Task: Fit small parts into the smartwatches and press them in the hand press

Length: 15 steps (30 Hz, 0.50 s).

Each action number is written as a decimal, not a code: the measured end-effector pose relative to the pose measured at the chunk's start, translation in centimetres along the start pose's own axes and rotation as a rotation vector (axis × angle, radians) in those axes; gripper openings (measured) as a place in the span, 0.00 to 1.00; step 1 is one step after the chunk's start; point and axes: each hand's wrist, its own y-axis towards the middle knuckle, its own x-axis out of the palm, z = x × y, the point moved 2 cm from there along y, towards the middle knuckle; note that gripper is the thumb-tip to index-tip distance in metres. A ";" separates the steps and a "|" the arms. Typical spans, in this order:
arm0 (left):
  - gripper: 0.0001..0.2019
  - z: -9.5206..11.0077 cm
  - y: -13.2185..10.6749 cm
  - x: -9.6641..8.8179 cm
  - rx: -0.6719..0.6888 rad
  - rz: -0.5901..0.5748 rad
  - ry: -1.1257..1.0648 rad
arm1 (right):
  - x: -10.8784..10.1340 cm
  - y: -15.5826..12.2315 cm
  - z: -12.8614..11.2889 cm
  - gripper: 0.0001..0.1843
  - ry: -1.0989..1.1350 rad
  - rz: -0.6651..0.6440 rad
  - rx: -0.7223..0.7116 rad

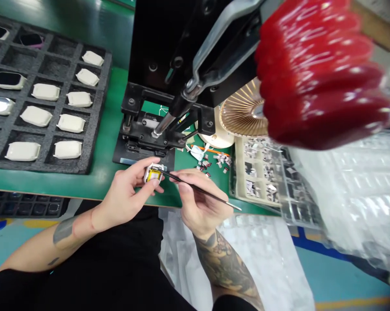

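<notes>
My left hand [130,188] holds a small open watch case [154,173] between thumb and fingers, just above the front edge of the green bench. Its white rim and yellow inner part face up; the finer parts inside are too small to make out. My right hand [203,196] is closed around thin black tweezers [201,190], held like a pen. The tip of the tweezers reaches into the case near its upper right side. Several loose small connector-like pieces [205,165] lie on the bench beyond my right hand.
A black press [149,142] stands ahead, its red handle [318,73] looming at upper right. At left, a foam tray [99,108] bears several white cases and watches. A compartment box [232,172], a small fan [243,108] and clear plastic trays [350,185] stand at right.
</notes>
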 end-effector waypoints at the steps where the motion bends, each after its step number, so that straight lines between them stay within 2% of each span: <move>1: 0.23 0.0 0.0 0.0 0.000 -0.001 0.003 | 0.1 0.0 0.0 0.14 -0.005 -0.002 0.011; 5: 0.24 -0.3 -0.1 -0.2 0.000 -0.016 0.002 | 0.4 0.2 0.2 0.08 0.038 0.016 0.107; 8: 0.24 -0.4 -0.2 -0.3 0.006 -0.027 -0.012 | 0.6 -0.1 0.9 0.05 0.200 0.034 0.328; 10: 0.24 -0.3 -0.1 -0.3 0.014 -0.016 -0.024 | 0.7 -0.4 1.1 0.06 0.316 0.002 0.437; 12: 0.24 -0.2 0.0 -0.2 0.013 0.014 -0.052 | 0.6 -0.8 0.8 0.08 0.349 -0.031 0.401; 15: 0.24 0.0 0.1 -0.1 0.003 0.070 -0.132 | -0.1 -1.0 0.2 0.06 0.237 0.052 0.158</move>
